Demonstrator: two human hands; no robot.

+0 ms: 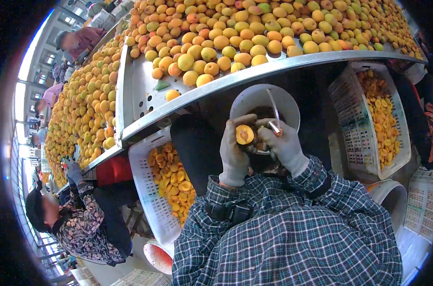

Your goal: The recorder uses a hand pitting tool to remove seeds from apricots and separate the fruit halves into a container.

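Observation:
My left hand (234,152), in a pale work glove, holds an apricot half (245,134) with its cut face up. The brown stone sits in the middle of the flesh. Close beside it, my gloved right hand (285,146) grips a small hand tool (275,128) with a shiny metal part; its exact kind is unclear. Both hands are over the near side of a white bucket (242,103) with dark matter inside. A thin pale strip (272,102) rises across the bucket from near the tool, and I cannot tell whether it belongs to it.
Beyond a metal table rim (209,92) lie heaped whole apricots (220,43). Crates of apricot halves stand to the left (145,189) and right (377,150). A co-worker (87,221) sits at the left, a gloved hand by the fruit. A bucket (389,196) stands at my right.

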